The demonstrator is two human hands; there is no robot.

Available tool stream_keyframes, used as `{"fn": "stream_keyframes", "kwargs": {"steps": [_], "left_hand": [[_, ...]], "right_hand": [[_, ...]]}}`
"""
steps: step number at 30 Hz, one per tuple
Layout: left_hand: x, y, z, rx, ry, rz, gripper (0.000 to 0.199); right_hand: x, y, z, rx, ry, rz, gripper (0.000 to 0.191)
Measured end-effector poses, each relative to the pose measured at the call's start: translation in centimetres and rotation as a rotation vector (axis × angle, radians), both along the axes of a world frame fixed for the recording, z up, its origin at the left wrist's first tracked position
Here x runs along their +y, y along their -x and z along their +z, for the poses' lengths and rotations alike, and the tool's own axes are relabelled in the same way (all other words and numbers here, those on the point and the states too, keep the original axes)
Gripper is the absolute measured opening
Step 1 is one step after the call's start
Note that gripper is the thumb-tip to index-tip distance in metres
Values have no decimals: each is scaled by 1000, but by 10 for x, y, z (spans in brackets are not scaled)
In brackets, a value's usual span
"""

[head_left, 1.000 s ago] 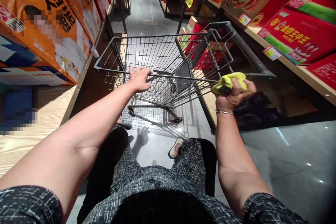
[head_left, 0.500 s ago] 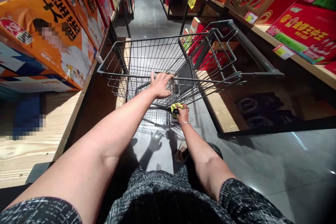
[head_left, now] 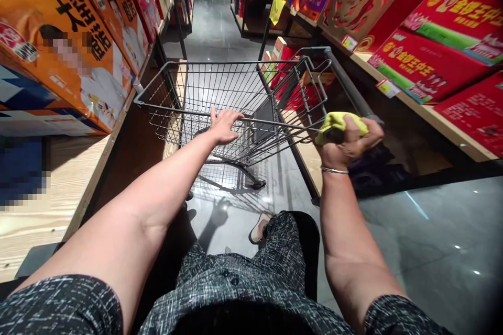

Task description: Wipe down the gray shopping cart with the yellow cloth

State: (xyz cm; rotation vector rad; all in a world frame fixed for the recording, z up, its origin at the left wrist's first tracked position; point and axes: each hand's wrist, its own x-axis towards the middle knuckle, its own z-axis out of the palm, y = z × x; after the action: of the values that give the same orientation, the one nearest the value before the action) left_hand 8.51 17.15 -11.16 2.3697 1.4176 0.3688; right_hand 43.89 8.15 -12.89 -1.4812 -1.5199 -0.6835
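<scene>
A grey wire shopping cart (head_left: 231, 64) stands across the aisle in front of me, its push handle to the right. My left hand (head_left: 225, 126) rests on the cart's near top rim, fingers stretched out over the wire. My right hand (head_left: 346, 146) is closed around a bunched yellow cloth (head_left: 334, 121) at the right end of that rim, close to the handle (head_left: 349, 81). Something dark shows in the folds of the cloth; I cannot make out what it is. A thin bracelet sits on my right wrist.
Orange boxes (head_left: 58, 52) stand on a wooden shelf at the left. Red gift boxes (head_left: 424, 65) line the right shelf, with price tags on its edge. A yellow tag (head_left: 277, 9) hangs at the shelf end. Grey floor (head_left: 216, 15) runs down the aisle.
My right hand has risen with the yellow cloth from low by the cart's underframe to the upper rim near the handle. The left hand stays on the rim.
</scene>
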Motion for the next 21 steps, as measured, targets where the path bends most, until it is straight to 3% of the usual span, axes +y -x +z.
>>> {"fn": "stream_keyframes", "kwargs": {"steps": [3,6,8,11,16,18,21], "left_hand": [[-3,6,2,-9,8,3,56],[-4,13,3,-22,19,13,55],[-4,19,2,-35,12,35,54],[-2,30,-1,-36,-3,73,48],[0,41,-4,-36,-3,61,43],[-1,42,-4,-32,-11,63,41],[-6,42,-3,-16,-19,89,41]], "right_hand": [[-9,44,-20,25,-96,-106,36],[-24,80,-39,-20,117,3,40],[-35,87,-36,-55,249,82,41],[-53,73,-5,-108,271,106,35],[-95,33,62,-180,101,-27,36],[-109,23,76,-174,10,-102,36],[-119,18,83,-96,-31,-139,41]]}}
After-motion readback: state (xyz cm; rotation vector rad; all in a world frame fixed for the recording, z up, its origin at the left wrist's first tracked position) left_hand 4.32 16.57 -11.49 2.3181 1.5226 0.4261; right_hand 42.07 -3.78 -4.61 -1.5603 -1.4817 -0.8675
